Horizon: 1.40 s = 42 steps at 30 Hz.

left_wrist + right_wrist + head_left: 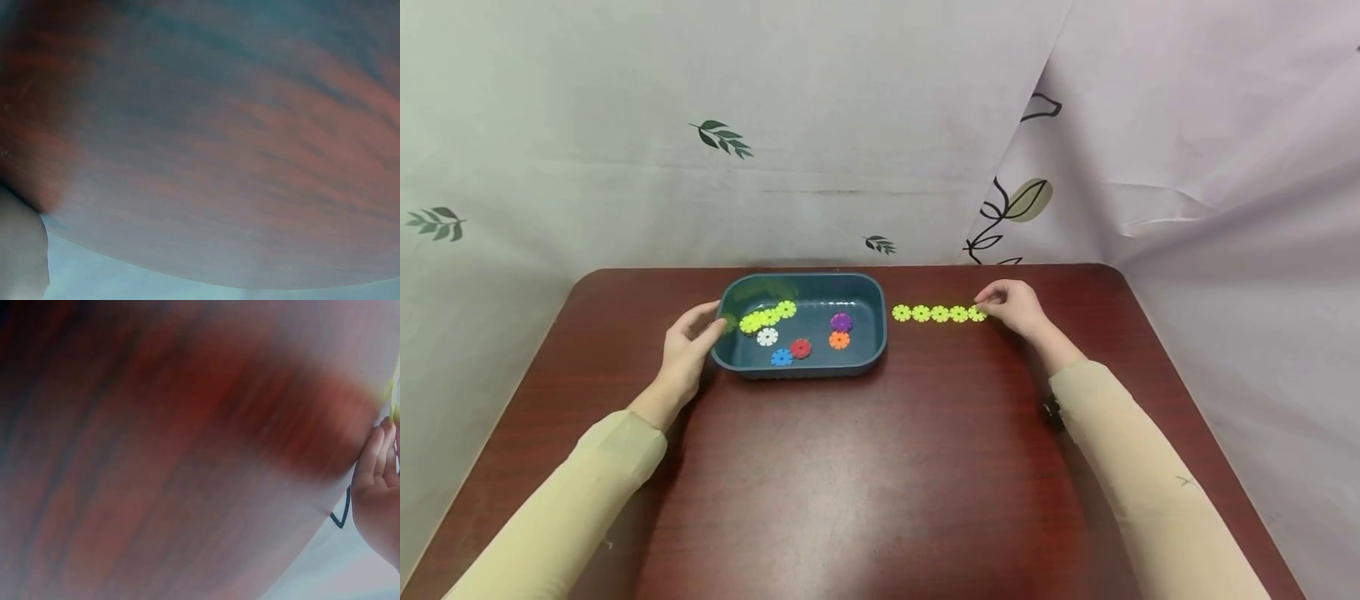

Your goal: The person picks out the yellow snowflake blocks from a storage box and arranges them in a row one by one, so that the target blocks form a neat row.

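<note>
My left hand (687,350) grips the left rim of a dark teal plastic tray (806,370), with the thumb over the wall and the fingers outside. In the tray lie yellow notched discs (762,320), a white one (767,337), a blue one (782,357), a red one (801,348), a purple one (842,322) and an orange one (838,340). To the tray's right, several yellow notched discs (940,314) form a straight row. At its right end my right hand (1013,307) pinches the last yellow notched disc (975,314), partly covered by the fingertips.
Everything stands on a dark red wooden table (865,467). Pale cloth with leaf prints (820,150) hangs behind the table's far edge and along its sides. The left wrist view holds mostly blurred tabletop (250,162).
</note>
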Each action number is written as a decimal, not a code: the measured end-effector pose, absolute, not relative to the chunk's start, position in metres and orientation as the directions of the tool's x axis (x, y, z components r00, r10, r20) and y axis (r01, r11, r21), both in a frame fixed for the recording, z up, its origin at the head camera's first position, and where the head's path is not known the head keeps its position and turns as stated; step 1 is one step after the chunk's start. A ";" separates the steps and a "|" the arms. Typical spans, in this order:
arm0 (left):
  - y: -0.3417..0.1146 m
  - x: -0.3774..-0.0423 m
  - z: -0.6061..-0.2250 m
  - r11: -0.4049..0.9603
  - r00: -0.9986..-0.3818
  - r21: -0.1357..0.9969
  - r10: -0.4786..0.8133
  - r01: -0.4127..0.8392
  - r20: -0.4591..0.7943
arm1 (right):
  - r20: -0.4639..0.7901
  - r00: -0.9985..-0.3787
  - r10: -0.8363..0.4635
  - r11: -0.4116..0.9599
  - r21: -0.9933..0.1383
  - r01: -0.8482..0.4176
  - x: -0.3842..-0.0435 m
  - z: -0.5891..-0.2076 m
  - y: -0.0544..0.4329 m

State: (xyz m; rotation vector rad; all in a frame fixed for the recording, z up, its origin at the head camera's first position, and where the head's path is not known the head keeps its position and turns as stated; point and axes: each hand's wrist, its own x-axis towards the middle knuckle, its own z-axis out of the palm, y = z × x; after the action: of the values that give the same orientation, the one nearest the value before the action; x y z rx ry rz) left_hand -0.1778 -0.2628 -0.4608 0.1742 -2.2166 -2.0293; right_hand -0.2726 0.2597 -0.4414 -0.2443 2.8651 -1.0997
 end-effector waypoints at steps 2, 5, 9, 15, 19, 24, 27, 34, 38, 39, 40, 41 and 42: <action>-0.263 -0.179 -0.461 0.071 -0.985 0.997 -0.174 0.006 0.018 | 0.006 -0.983 -0.181 0.743 -0.654 -0.141 -0.272 -0.442 0.260; -0.262 -0.180 -0.461 0.053 -0.984 0.999 -0.176 0.012 0.021 | 0.012 -0.981 -0.192 0.751 -0.642 -0.154 -0.271 -0.442 0.260; -0.262 -0.180 -0.462 0.050 -0.983 0.999 -0.181 0.012 0.021 | 0.011 -0.980 -0.198 0.746 -0.647 -0.157 -0.271 -0.443 0.260; -0.262 -0.178 -0.461 0.051 -0.984 0.999 -0.179 0.009 0.018 | 0.008 -0.980 -0.198 0.747 -0.646 -0.156 -0.271 -0.443 0.261; -0.262 -0.178 -0.461 0.047 -0.983 0.999 -0.180 0.014 0.023 | 0.001 -0.981 -0.195 0.738 -0.658 -0.147 -0.272 -0.442 0.261; -0.262 -0.178 -0.462 0.041 -0.983 0.999 -0.180 0.027 0.034 | -0.005 -0.982 -0.188 0.720 -0.681 -0.134 -0.273 -0.441 0.260; -0.262 -0.178 -0.461 0.045 -0.983 0.998 -0.178 0.034 0.041 | 0.009 -0.983 -0.185 0.717 -0.683 -0.141 -0.275 -0.439 0.256; -0.261 -0.179 -0.461 0.020 -0.981 0.999 -0.186 0.042 0.045 | 0.039 -0.984 -0.173 0.714 -0.683 -0.152 -0.282 -0.427 0.239; -0.261 -0.179 -0.461 0.034 -0.981 0.999 -0.192 0.036 0.042 | 0.052 -0.982 -0.179 0.694 -0.701 -0.163 -0.286 -0.416 0.225; -0.261 -0.179 -0.461 0.034 -0.981 0.999 -0.192 0.034 0.040 | 0.056 -0.981 -0.184 0.689 -0.704 -0.170 -0.287 -0.413 0.221; -0.261 -0.179 -0.462 0.040 -0.980 0.999 -0.194 0.034 0.041 | 0.061 -0.980 -0.190 0.683 -0.709 -0.177 -0.288 -0.411 0.217; -0.261 -0.179 -0.462 0.047 -0.980 0.998 -0.195 0.034 0.042 | 0.066 -0.979 -0.195 0.678 -0.712 -0.183 -0.289 -0.409 0.213; -0.261 -0.179 -0.462 0.038 -0.980 0.999 -0.193 0.035 0.041 | 0.069 -0.977 -0.199 0.677 -0.712 -0.188 -0.290 -0.406 0.209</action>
State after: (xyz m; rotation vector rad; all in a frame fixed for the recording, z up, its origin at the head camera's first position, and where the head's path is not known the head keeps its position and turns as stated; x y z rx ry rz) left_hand -0.1787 -0.2614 -0.4619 0.1648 -2.1375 -2.0654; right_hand -0.2897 0.2092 -0.4064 -0.3313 2.8634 -1.2133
